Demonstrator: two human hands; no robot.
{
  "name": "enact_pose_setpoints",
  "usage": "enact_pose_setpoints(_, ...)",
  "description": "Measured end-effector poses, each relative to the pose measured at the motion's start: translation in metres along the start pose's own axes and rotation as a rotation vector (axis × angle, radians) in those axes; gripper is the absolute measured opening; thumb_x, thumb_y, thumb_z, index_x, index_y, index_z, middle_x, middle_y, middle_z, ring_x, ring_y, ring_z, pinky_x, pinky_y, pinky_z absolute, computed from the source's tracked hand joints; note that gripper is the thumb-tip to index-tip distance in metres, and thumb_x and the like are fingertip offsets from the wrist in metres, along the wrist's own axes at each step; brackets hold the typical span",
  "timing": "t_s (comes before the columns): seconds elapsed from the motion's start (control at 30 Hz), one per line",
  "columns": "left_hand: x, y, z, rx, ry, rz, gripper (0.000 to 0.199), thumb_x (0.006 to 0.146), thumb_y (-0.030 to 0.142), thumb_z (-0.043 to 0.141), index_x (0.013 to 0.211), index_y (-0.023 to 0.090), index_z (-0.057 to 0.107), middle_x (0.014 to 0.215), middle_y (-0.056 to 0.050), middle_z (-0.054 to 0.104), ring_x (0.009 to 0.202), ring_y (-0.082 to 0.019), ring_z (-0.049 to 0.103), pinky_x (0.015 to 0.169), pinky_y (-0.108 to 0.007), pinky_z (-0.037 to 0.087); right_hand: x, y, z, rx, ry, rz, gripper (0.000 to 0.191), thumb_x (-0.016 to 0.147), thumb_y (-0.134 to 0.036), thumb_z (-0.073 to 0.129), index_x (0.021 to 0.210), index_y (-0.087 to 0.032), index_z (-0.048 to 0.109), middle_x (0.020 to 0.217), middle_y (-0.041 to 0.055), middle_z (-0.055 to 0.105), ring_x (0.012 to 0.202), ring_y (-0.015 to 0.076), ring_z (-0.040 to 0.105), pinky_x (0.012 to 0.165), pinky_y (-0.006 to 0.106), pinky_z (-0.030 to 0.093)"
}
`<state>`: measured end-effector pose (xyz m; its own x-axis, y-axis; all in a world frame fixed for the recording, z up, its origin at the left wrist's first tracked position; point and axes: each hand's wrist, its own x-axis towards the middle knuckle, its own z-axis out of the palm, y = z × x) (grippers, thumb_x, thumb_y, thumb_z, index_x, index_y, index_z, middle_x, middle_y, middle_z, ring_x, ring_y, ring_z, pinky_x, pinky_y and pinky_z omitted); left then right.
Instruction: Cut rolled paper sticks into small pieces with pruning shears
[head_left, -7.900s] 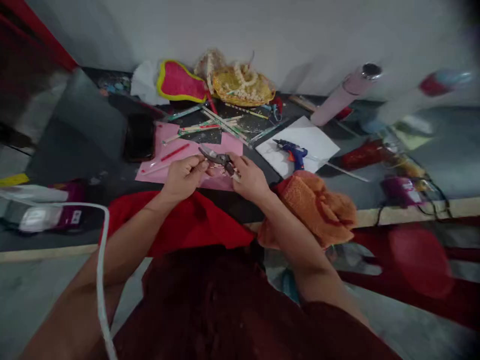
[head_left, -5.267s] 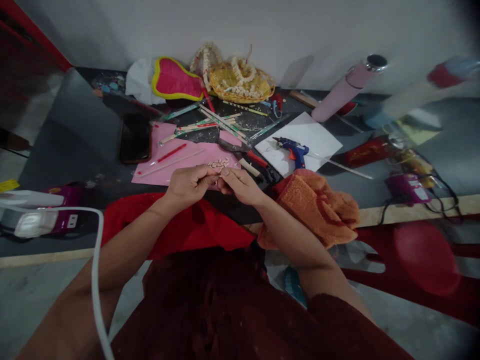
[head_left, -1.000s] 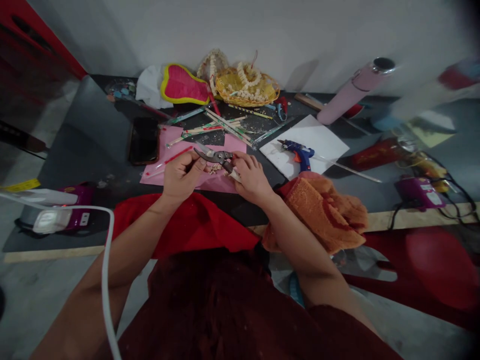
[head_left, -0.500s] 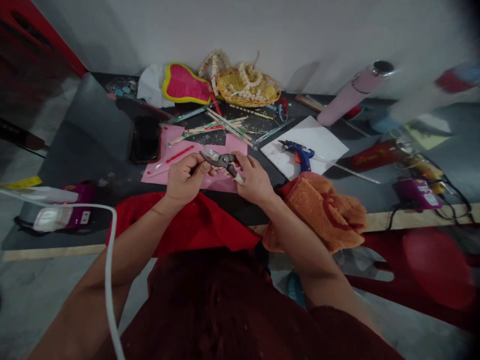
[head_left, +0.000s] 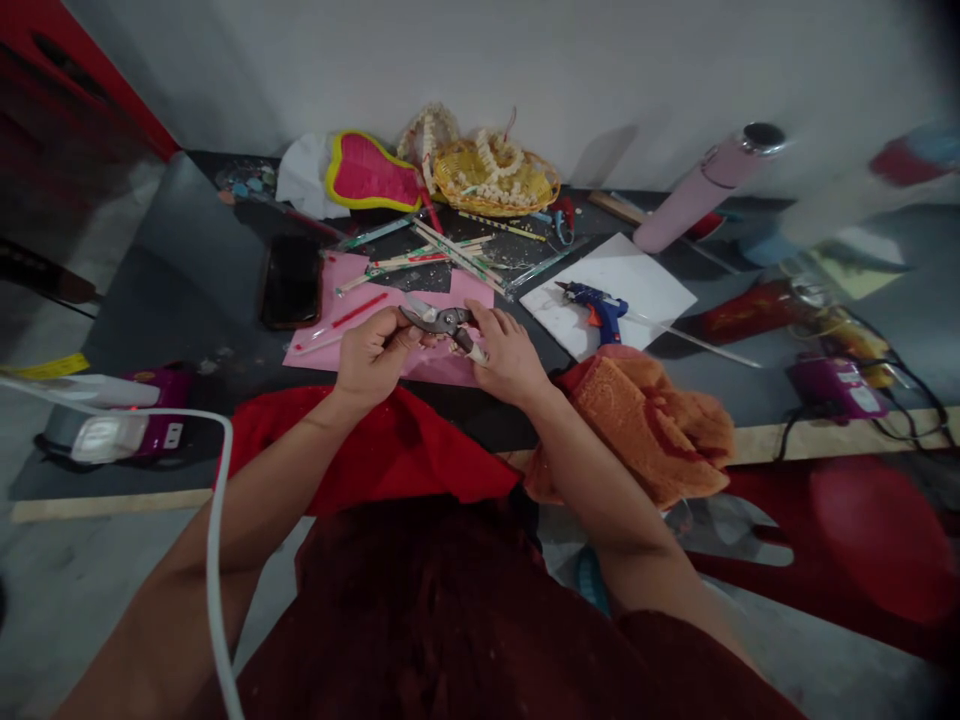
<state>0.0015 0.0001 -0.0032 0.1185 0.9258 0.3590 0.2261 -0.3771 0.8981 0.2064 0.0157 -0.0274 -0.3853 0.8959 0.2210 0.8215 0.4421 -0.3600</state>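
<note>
Metal pruning shears (head_left: 448, 320) are held in my right hand (head_left: 510, 355), its fingers wrapped round the handles. At the blade end, my left hand (head_left: 373, 355) is closed in a pinch; whatever lies between its fingertips is too small to make out. Both hands are over a pink sheet (head_left: 346, 280) with small pale bits on it. A red stick (head_left: 360, 309) lies on the sheet, left of the blades. Behind the hands, several printed paper-wrapped sticks (head_left: 450, 250) lie crossed.
A glue gun (head_left: 600, 308) rests on a white board (head_left: 652, 280). Nearby are a pink flask (head_left: 697, 195), an orange towel (head_left: 637, 420), a phone (head_left: 292, 282), a yellow basket (head_left: 525, 195) and a red cloth (head_left: 360, 450). A white cable (head_left: 217, 520) crosses my left forearm.
The shear blades look closer together than before. Both hands have hardly moved, and the rest of the scene shifts only slightly with the camera.
</note>
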Motion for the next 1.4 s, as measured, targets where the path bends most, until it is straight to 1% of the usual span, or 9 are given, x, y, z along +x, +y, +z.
enact_pose_setpoints(0.2,-0.001,0.002,-0.003,-0.002,-0.055,-0.031,0.024,0.089,0.034,0.054,0.082,0.015,0.067,0.083,-0.006,0.073,0.082,-0.017,0.067,0.075,-0.026,0.05,-0.001,0.0,-0.003,-0.002,-0.014,-0.008,0.061,0.083,-0.026,0.046,0.142,-0.02,0.03,0.127,0.0138,0.054,0.112,0.0322,0.049,0.09,0.049,0.043)
enact_pose_setpoints(0.33,-0.002,0.002,-0.004,-0.028,-0.045,-0.054,0.023,0.089,0.035,0.055,0.083,0.016,0.068,0.076,-0.005,0.071,0.082,-0.017,0.067,0.072,-0.027,0.051,-0.002,-0.003,-0.002,0.018,-0.001,0.004,0.055,0.085,-0.031,0.046,0.138,-0.02,0.036,0.118,0.0132,0.058,0.106,0.0301,0.052,0.089,0.045,0.044)
enact_pose_setpoints(0.43,-0.002,0.001,-0.004,-0.049,-0.023,-0.06,0.023,0.088,0.037,0.056,0.083,0.017,0.066,0.077,-0.006,0.072,0.08,-0.017,0.067,0.067,-0.026,0.051,-0.004,-0.006,-0.003,0.021,0.016,-0.002,0.051,0.087,-0.036,0.046,0.135,-0.019,0.039,0.111,0.0121,0.06,0.099,0.0274,0.055,0.087,0.041,0.046)
enact_pose_setpoints(0.63,-0.002,-0.002,-0.001,-0.12,0.004,-0.065,0.025,0.086,0.04,0.059,0.083,0.015,0.063,0.078,-0.006,0.072,0.073,-0.015,0.067,0.064,-0.025,0.051,-0.006,-0.012,-0.006,0.007,0.003,0.021,0.047,0.087,-0.03,0.045,0.133,-0.019,0.042,0.105,0.0111,0.062,0.091,0.0256,0.058,0.08,0.037,0.047)
enact_pose_setpoints(0.73,-0.002,-0.003,0.001,-0.13,0.017,-0.053,0.025,0.084,0.04,0.061,0.084,0.015,0.063,0.078,-0.006,0.072,0.07,-0.015,0.067,0.064,-0.025,0.051,-0.005,-0.011,-0.004,0.015,0.013,0.022,0.047,0.087,-0.03,0.045,0.133,-0.019,0.042,0.106,0.0112,0.062,0.092,0.0261,0.057,0.081,0.038,0.047)
enact_pose_setpoints(0.87,-0.002,-0.003,0.003,-0.024,0.024,-0.051,0.022,0.087,0.036,0.057,0.086,0.015,0.065,0.085,-0.007,0.072,0.078,-0.016,0.067,0.068,-0.026,0.051,-0.002,-0.005,-0.001,-0.019,-0.002,0.017,0.053,0.086,-0.03,0.046,0.137,-0.018,0.036,0.115,0.0131,0.059,0.103,0.0294,0.054,0.087,0.044,0.046)
enact_pose_setpoints(1.0,-0.003,-0.003,0.002,0.013,-0.002,-0.045,0.023,0.09,0.033,0.053,0.087,0.016,0.068,0.077,-0.004,0.07,0.077,-0.015,0.065,0.066,-0.024,0.049,-0.001,0.002,-0.003,-0.039,-0.046,-0.027,0.063,0.082,-0.025,0.048,0.141,-0.018,0.03,0.125,0.0139,0.054,0.111,0.031,0.05,0.09,0.046,0.044)
enact_pose_setpoints(1.23,-0.001,0.003,0.0,0.06,-0.009,-0.036,0.022,0.089,0.032,0.054,0.081,0.017,0.067,0.063,-0.001,0.063,0.075,-0.015,0.064,0.066,-0.025,0.049,-0.001,0.0,-0.005,0.014,-0.042,0.007,0.056,0.087,-0.034,0.046,0.139,-0.019,0.036,0.121,0.0139,0.058,0.109,0.0311,0.052,0.089,0.046,0.044)
enact_pose_setpoints(1.4,-0.002,0.003,-0.001,0.014,-0.008,-0.053,0.023,0.089,0.036,0.054,0.083,0.017,0.065,0.075,-0.004,0.07,0.073,-0.015,0.065,0.064,-0.025,0.049,-0.004,-0.008,-0.007,0.01,-0.023,0.038,0.051,0.089,-0.038,0.044,0.136,-0.019,0.041,0.11,0.0119,0.062,0.099,0.0273,0.056,0.086,0.039,0.044)
